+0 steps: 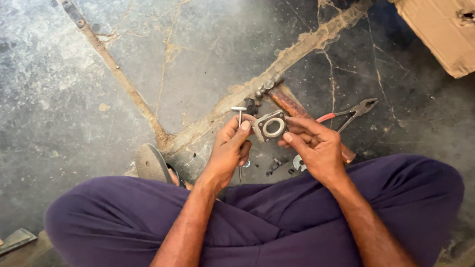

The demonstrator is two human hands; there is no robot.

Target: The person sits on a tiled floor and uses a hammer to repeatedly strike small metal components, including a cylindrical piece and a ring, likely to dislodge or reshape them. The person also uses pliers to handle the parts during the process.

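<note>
While both hands pinch it, the square metal flange shows a round bore.

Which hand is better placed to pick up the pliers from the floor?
Probably the right hand: the pliers lie just beyond it, on its side. The left hand is farther away and holds a T-shaped tool. Both hands grip the square metal plate.

Hammer, pliers ahead; bare floor at left.
</note>
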